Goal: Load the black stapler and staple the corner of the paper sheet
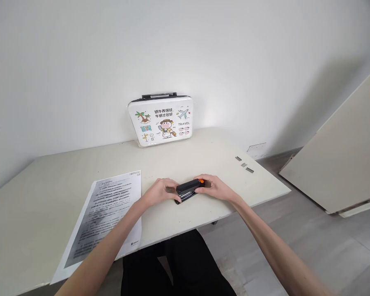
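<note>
A black stapler (187, 188) with an orange part at its right end sits on the table, close to the front edge. My left hand (160, 191) grips its left end between thumb and fingers. At the other end, my right hand (214, 187) has its thumb on the near side and its fingers curled round the orange part. To the left lies a printed sheet of paper (111, 205), partly covered by my left forearm; whether there is more than one sheet I cannot tell.
A white travel-print case (162, 121) with a black handle stands against the wall at the back of the pale table (215, 152). Several small grey metal-looking pieces (244, 165) are at the table's right side. A large pale panel (341, 148) leans at the right.
</note>
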The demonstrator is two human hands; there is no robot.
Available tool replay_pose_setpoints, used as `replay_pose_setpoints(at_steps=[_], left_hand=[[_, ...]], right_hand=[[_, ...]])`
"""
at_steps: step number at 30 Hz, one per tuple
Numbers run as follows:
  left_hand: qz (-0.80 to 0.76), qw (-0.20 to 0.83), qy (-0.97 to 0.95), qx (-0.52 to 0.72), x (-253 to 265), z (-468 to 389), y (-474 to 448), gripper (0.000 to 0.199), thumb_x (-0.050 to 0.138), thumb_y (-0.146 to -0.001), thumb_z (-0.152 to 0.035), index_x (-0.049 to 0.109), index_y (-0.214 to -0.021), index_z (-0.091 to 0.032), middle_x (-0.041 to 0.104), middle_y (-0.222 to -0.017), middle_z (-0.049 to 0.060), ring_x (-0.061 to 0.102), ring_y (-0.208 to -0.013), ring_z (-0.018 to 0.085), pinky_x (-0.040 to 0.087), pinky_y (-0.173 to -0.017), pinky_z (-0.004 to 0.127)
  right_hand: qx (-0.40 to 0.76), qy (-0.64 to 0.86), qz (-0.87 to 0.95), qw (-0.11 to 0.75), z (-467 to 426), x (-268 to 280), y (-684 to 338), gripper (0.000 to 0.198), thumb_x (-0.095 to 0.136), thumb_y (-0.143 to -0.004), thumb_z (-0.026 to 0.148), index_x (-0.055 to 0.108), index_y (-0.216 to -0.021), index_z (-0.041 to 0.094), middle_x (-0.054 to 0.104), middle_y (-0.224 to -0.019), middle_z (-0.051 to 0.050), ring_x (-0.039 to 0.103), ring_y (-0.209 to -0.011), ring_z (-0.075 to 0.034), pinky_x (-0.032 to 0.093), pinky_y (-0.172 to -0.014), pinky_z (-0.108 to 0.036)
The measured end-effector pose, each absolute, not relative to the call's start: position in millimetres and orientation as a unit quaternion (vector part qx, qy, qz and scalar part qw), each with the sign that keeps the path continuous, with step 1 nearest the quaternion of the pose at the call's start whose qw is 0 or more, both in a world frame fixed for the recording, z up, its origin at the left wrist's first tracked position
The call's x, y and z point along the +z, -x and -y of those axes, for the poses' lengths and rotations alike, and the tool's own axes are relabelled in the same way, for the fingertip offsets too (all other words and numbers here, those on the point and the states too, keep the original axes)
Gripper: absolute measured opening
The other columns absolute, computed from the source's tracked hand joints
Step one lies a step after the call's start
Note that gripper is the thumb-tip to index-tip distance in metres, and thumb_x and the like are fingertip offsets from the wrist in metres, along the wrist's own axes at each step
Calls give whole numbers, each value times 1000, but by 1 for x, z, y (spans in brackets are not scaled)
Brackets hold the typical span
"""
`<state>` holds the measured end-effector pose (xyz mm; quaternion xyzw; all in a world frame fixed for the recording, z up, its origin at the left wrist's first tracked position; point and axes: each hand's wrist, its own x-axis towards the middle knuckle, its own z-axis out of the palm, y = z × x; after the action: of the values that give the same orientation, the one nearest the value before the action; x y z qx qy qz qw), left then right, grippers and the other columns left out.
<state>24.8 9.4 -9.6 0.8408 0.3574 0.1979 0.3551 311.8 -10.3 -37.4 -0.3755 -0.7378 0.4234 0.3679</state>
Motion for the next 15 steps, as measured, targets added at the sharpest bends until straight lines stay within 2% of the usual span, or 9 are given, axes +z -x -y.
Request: replay_pose_setpoints(at_steps=[6, 9, 12, 15], left_hand=[[-394, 331, -834, 202, -8, -1, -23, 35, 84, -78, -56, 79, -95, -26, 75, -96, 1, 68, -89, 22, 52, -80, 32], [-391, 287, -854, 189, -2, -5, -7, 42, 79, -81, -61, 77, -107, -28, 76, -104, 1, 69, -97, 24, 52, -88, 34], [-459, 161, -847, 213, -1, -20, 31, 47, 66, -90, -63, 71, -121, -28, 77, -111, 5, 68, -106, 27, 50, -98, 41], [-572, -10, -789, 225, -5, -38, 83, 46, 49, -99, -56, 69, -118, -20, 74, -113, 12, 64, -113, 32, 47, -104, 48]], right_hand=[[413, 379, 739, 373, 13, -36, -310, 39, 77, -86, 50, 74, -117, 26, 75, -119, -4, 67, -111, -27, 51, -98, -40], [407, 388, 738, 372, 16, -34, -309, 37, 76, -87, 49, 74, -116, 26, 76, -120, -4, 67, -112, -28, 51, -99, -40], [401, 401, 737, 367, 17, -33, -308, 35, 76, -87, 47, 75, -115, 27, 76, -120, -3, 68, -112, -27, 51, -99, -40], [396, 411, 736, 365, 18, -32, -307, 33, 76, -86, 45, 75, -113, 27, 76, -118, -3, 68, -111, -27, 51, -98, -39]])
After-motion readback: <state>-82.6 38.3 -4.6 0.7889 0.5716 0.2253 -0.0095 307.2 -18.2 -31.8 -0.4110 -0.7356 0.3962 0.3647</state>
